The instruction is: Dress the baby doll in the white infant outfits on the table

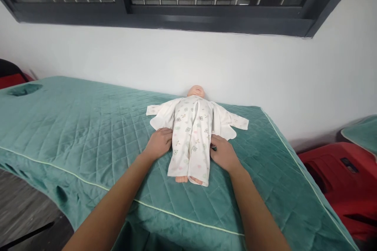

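A baby doll (196, 91) lies on its back on a quilted green bed cover, its head by the wall and its feet toward me. It wears a white long-sleeved baby shirt (225, 119), whose sleeves spread out to both sides. Over the body and legs lie white printed baby trousers (184, 133); the doll's toes show at the leg openings. My left hand (159, 144) is closed at the trousers' left edge, fingertips partly hidden. At the right edge my right hand (225, 153) has its fingers curled against the cloth.
The green bed cover (97, 125) has a face hole (26, 90) at the far left. A white wall (118, 55) and a dark-framed barred window (206, 19) stand behind. Red plastic equipment (338, 176) is beyond the bed's right edge.
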Tool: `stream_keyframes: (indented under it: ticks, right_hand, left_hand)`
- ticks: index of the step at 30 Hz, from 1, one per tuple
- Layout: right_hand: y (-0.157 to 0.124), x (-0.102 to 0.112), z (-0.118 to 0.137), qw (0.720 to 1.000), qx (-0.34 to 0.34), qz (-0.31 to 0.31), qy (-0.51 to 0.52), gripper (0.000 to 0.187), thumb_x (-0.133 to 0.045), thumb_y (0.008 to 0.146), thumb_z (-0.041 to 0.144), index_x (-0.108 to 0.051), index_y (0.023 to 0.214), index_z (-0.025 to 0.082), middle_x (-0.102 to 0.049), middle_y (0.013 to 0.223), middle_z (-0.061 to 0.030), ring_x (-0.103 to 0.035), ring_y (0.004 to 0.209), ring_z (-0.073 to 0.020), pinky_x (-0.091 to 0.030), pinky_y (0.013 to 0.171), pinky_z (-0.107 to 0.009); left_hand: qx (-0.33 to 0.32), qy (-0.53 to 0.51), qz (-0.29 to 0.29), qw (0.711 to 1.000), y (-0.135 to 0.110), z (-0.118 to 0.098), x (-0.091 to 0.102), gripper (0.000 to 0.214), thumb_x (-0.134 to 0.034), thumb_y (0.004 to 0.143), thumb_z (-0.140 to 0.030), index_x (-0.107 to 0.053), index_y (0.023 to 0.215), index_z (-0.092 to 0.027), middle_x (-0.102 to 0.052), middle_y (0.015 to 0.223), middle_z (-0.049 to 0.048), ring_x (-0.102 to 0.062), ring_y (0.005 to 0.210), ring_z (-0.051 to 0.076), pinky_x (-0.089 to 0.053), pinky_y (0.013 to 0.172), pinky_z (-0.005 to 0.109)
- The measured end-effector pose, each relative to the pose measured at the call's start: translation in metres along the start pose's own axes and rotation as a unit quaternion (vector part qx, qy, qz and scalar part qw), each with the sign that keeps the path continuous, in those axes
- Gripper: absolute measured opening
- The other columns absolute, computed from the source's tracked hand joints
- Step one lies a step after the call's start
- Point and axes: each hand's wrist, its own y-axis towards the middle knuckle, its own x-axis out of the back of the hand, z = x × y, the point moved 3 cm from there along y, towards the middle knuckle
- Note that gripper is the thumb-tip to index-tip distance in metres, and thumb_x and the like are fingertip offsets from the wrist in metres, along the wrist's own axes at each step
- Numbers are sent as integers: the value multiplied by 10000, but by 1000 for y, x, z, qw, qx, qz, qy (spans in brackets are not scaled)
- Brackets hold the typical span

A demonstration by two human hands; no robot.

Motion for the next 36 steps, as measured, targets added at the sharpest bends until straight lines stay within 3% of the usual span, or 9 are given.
stream_keyframes:
  ticks: [6,9,13,18,23,26,29,32,36]
  right_hand:
    - [8,8,-27,974,-100,-163,121,191,-484,891,268,-661,923,203,-691,918,-53,-629,855,-199,-487,821,-334]
    - [14,22,-56,943,-217,-249,43,241,-517,860,307,-653,1002,169,-681,1041,-126,-621,992,-261,-479,904,-414]
    - [18,33,-84,918,-349,-158,-101,429,-613,817,451,-622,1119,146,-620,1210,-218,-562,1147,-380,-449,925,-520]
    - [15,34,-102,897,-416,-146,-22,339,-681,733,505,-609,873,205,-666,858,-119,-640,904,-326,-465,843,-482]
    - [29,42,-96,883,-382,-262,67,277,-509,834,437,-552,954,190,-650,938,-84,-617,907,-249,-489,814,-388]
    - [44,47,-56,901,-249,-309,175,275,-469,892,435,-515,1050,216,-648,1121,-78,-617,987,-210,-498,838,-342]
    - [56,42,-2,950,-46,-193,239,141,-560,878,371,-538,908,236,-666,1137,-56,-609,1022,-205,-477,898,-346]
    - [55,29,29,979,30,-84,182,71,-582,881,288,-553,850,232,-676,1120,-52,-603,960,-196,-466,869,-338]
    - [47,16,28,966,10,-150,210,52,-594,899,285,-590,886,234,-673,1000,-42,-583,842,-180,-464,786,-320]
  left_hand:
    - [112,-19,-109,988,0,19,4,285,-428,898,-177,-692,1000,-208,-713,1030,55,-634,1001,228,-490,909,367]
    - [239,16,-165,957,2,37,3,314,-465,913,-253,-650,1155,-178,-660,1173,116,-596,1129,282,-474,974,413]
    - [371,63,-156,913,4,56,-4,425,-539,899,-384,-584,1257,-158,-604,1285,178,-532,1236,378,-440,1014,529]
    - [413,106,-180,887,7,66,-7,498,-595,859,-486,-584,1213,-136,-472,1455,231,-457,1331,418,-368,1081,575]
    - [441,96,-193,871,9,74,-6,480,-618,839,-487,-604,1143,-116,-432,1479,247,-440,1351,414,-332,1118,553]
    - [449,65,-189,871,9,78,-3,390,-615,845,-442,-627,1080,-131,-430,1477,238,-441,1348,412,-341,1104,559]
    - [440,36,-189,877,7,80,2,244,-574,872,-377,-636,982,-168,-520,1387,201,-495,1295,386,-344,1086,573]
    - [421,-22,-210,882,4,81,4,188,-531,898,-361,-613,937,-197,-652,1130,127,-597,1138,322,-397,1041,531]
    - [389,-185,-291,854,3,75,8,244,-517,913,-446,-559,950,-208,-621,825,23,-623,816,212,-521,783,357]
